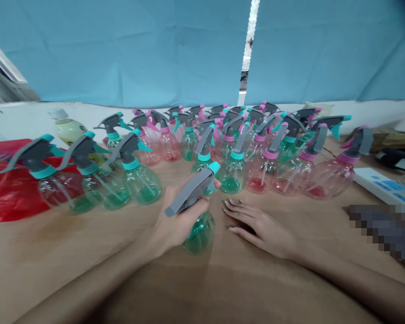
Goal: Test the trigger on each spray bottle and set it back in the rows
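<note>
Left grip (170,227) closed round spray bottle (200,231); bottle upright on counter (87,261), nozzle pointing away-right. Right grip (261,229) flat, empty, just beside.

The spray bottle (197,231) was clear green plastic with a grey trigger and teal nozzle, standing nearly upright on the brown table (70,252).

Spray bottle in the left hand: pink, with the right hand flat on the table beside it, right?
No: the head view shows the spray bottle in the left hand is green, not pink. The right hand does lie flat on the table beside it.
</note>
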